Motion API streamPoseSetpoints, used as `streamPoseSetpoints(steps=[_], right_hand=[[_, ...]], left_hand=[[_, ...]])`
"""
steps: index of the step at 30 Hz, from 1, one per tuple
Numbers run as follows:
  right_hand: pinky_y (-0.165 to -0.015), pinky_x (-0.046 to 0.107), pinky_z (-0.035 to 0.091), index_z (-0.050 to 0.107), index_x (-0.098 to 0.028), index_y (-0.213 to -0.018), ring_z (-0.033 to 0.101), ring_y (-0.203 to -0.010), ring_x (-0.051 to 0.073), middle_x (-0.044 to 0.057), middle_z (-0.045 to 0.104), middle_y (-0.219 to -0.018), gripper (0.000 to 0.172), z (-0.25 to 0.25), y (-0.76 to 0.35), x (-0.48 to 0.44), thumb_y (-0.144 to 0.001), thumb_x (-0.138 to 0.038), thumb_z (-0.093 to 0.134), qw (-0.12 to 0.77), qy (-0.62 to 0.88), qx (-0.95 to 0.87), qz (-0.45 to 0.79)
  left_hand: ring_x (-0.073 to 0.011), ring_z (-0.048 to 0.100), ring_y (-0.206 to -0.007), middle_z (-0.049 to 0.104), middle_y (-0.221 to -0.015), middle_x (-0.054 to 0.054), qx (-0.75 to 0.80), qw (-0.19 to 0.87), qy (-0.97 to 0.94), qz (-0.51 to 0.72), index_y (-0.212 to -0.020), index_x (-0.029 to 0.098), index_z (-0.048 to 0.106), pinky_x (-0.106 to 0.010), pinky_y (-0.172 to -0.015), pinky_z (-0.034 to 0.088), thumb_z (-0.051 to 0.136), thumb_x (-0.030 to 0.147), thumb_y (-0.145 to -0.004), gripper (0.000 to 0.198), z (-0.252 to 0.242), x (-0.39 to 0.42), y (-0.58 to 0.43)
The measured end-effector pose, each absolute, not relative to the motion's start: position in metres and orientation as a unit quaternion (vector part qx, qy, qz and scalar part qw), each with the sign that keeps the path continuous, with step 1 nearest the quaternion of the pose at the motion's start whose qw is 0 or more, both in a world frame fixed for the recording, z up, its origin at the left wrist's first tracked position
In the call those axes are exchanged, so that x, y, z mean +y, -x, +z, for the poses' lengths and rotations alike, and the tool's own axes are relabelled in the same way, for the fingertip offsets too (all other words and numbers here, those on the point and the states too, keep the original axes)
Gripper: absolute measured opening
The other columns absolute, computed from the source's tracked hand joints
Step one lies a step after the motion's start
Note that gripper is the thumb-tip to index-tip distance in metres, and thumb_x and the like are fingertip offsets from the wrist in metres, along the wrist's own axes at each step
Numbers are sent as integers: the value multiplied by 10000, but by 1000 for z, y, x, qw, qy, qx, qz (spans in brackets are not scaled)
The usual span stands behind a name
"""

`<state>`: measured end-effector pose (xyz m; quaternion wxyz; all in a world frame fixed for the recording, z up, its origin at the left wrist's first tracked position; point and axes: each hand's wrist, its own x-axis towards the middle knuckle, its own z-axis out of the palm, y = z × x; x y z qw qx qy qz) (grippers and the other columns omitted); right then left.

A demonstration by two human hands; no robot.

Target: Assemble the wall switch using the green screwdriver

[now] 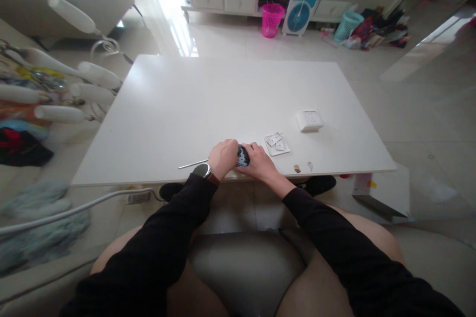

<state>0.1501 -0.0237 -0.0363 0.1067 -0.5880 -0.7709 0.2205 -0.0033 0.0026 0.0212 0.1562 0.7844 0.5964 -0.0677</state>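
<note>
My left hand (223, 154), with a round watch on the wrist, is curled at the near edge of the white table. Its fingers press against the left side of a small black piece with light patches (243, 156), which has a bit of green on it. From the other side, my right hand (258, 161) wraps around the same piece. The hands cover much of it, so its kind is not clear. A thin metal rod (193, 164) sticks out left of my left wrist; its other end is hidden. Right of my hands lies a square white frame (284, 151) with small white plates (274, 139).
A white socket box (310, 120) stands farther right on the white table (208, 94). Two small items, one of them a colourful trinket (296, 169), lie near the front edge. White lamp arms (98, 75) reach in at the left. A grey cable (85, 209) runs below.
</note>
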Motion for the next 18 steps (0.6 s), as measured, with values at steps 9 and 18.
streamPoseSetpoints(steps=[9,18], right_hand=[[-1008,434,521,529,-211,-1448,578,-1182,311,140,586,-1312,781,-37,-152,-22,-791,-504,833,112,580,-772,233],[-1039,451,501,545,-206,-1433,572,-1177,307,124,583,-1280,826,-39,-156,-20,-735,-469,900,122,545,-790,253]], left_hand=[[-282,751,-1002,762,-1054,-188,583,167,-792,-73,-1105,123,746,-328,-818,564,512,99,-885,322,17,11,12],[-281,742,-938,763,-1005,-210,572,178,-796,-83,-1090,112,777,-324,-780,535,540,109,-870,324,10,17,17]])
